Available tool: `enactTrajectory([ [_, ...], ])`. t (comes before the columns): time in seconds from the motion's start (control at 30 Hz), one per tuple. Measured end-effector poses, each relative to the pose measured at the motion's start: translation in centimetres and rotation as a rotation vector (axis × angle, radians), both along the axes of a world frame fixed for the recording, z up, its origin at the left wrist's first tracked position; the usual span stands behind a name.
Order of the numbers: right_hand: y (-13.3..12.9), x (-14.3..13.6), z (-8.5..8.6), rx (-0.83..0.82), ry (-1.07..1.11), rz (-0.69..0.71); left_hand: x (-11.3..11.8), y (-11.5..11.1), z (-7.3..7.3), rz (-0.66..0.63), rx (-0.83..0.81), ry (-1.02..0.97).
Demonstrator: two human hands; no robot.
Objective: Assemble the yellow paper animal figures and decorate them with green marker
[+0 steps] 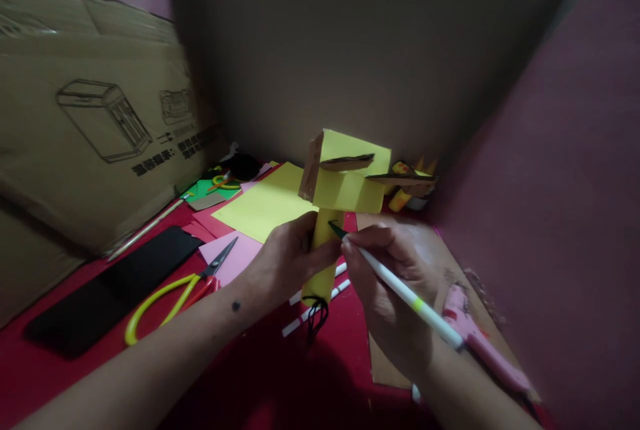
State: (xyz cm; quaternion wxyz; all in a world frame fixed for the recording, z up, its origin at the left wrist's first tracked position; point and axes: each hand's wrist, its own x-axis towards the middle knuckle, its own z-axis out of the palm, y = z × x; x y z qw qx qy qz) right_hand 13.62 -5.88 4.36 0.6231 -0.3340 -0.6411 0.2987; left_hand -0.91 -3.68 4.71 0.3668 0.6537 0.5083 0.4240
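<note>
A yellow paper-and-cardboard figure (353,191) stands upright in the middle, its boxy head on a tube-shaped body (320,283). Cardboard strips stick out from the head, and a black string bow hangs at the tube's lower end. My left hand (293,250) is closed around the tube from the left. In my right hand (390,290) is a white marker (415,302) with a green tip and a light green band. That tip is at the upper part of the tube, by a short dark mark; whether it touches the paper I cannot tell.
On the red table (235,383) lie yellow-handled scissors (165,297), a black phone (115,287) and yellow paper sheets (265,200). A pink glue gun (483,343) rests on a cardboard sheet (390,357) at right. The large cardboard box (95,117) stands at left.
</note>
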Motion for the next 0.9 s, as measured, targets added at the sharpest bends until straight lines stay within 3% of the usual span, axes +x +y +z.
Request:
enactTrajectory([
  [0.43,-0.5,0.0,1.1,-0.016,-0.087,-0.063,-0.2,-0.3,0.3,-0.011,-0.047,0.01],
  [0.6,-0.1,0.3,1.7,-0.076,-0.072,-0.01,-0.2,-0.2,0.4,-0.026,-0.046,0.007],
  [0.9,0.7,0.6,-0.1,-0.04,0.195,0.077,0.1,-0.3,0.4,0.002,-0.036,-0.044],
])
